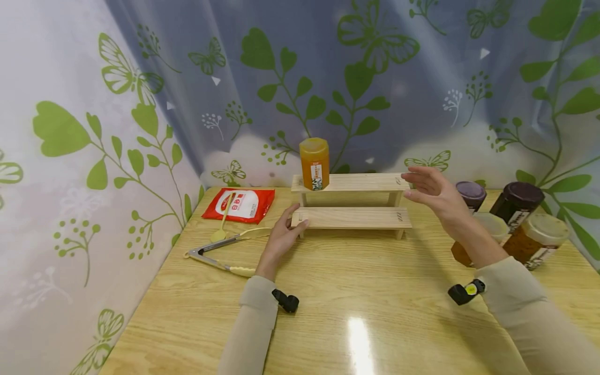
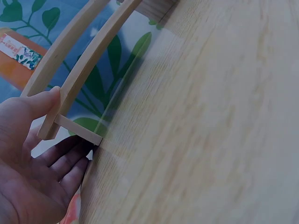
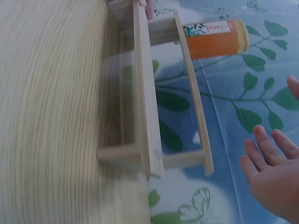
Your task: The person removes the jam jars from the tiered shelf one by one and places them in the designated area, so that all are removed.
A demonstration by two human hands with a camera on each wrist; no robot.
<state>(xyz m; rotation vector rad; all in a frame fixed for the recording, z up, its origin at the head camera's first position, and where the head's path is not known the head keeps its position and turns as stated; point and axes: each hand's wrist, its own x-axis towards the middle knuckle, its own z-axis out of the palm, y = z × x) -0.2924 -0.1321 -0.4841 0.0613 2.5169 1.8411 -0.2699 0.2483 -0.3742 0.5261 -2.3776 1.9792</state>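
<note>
Left hand [image 1: 281, 237] touches wooden rack [image 1: 351, 208] at its left end, right hand [image 1: 433, 195] spread, holding nothing; rack likely light, stiff (grip both ends), jar [image 1: 314, 163] may tip.

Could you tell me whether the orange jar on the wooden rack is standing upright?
Upright: the orange jar stands lid-up on the wooden rack's top shelf.

To your left, a red packet [image 1: 239, 204], a yellow spoon [image 1: 222, 225] and tongs [image 1: 224, 251] lie on the wooden table [image 1: 328, 312]. To your right stand several lidded jars [image 1: 515, 221]. A leaf-print curtain [image 1: 140, 104] hangs behind.
</note>
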